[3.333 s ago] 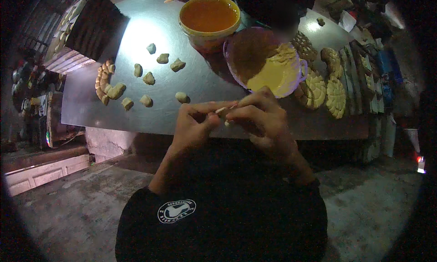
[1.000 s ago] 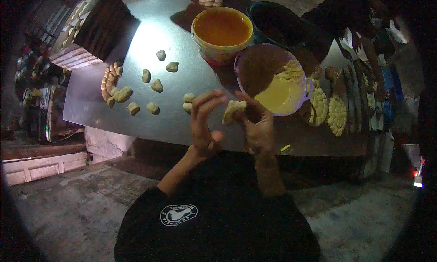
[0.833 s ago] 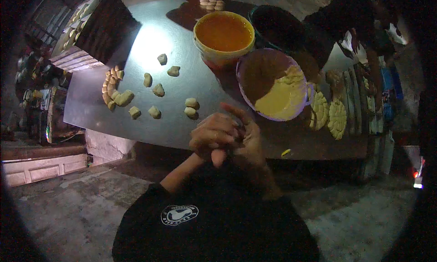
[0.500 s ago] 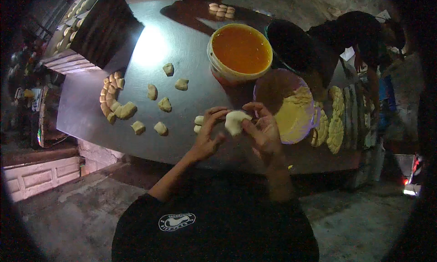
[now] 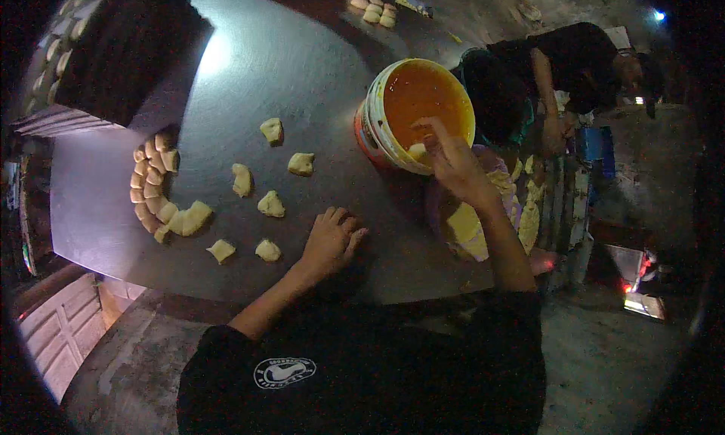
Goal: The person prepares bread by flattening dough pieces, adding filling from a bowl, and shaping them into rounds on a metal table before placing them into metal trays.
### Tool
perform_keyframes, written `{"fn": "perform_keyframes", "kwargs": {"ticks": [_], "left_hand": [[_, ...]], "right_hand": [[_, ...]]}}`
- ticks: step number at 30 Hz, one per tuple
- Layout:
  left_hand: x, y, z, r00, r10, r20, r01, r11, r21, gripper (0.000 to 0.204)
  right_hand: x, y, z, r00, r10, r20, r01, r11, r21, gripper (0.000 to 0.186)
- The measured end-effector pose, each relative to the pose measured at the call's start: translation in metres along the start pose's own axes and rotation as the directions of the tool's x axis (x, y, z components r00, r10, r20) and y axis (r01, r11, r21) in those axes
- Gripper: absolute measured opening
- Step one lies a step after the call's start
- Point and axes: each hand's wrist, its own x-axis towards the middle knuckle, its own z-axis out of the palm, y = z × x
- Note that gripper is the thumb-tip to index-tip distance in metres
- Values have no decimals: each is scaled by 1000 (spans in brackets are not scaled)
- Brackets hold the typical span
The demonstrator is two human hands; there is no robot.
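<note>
The left hand (image 5: 328,242) lies knuckles-up on the dark surface (image 5: 302,72) near its front edge, fingers curled loosely, holding nothing that shows. The right hand (image 5: 453,163) reaches over the near rim of the orange bucket (image 5: 415,110), fingers spread partly open; whether the pale lump at the rim is pinched in them I cannot tell. Dough pieces (image 5: 270,203) lie scattered left of the left hand, well apart from one another, with bare surface between them and the bucket. A curved row of dough pieces (image 5: 147,189) hugs the left edge. A bowl (image 5: 472,231) sits just under the right forearm.
</note>
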Motion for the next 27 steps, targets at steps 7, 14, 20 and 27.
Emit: {"fn": "perform_keyframes", "kwargs": {"ticks": [7,14,20,27], "left_hand": [[28,39,-41,951,-295,90,258,601,-756,20],[29,103,-70,905,-274,325,372,141,-918,39],[15,168,-55,807,-383,448,400,-204,-894,50],[-11,210,-1,929,-247,275,275,-37,-961,45]], "right_hand": [[-22,-23,-3,972,227,-62,-208,952,224,25],[-92,-68,24,950,192,-244,176,315,932,46],[-153,-25,38,965,32,-260,244,254,936,26],[-233,-15,3,847,-154,-508,319,913,255,51]]}}
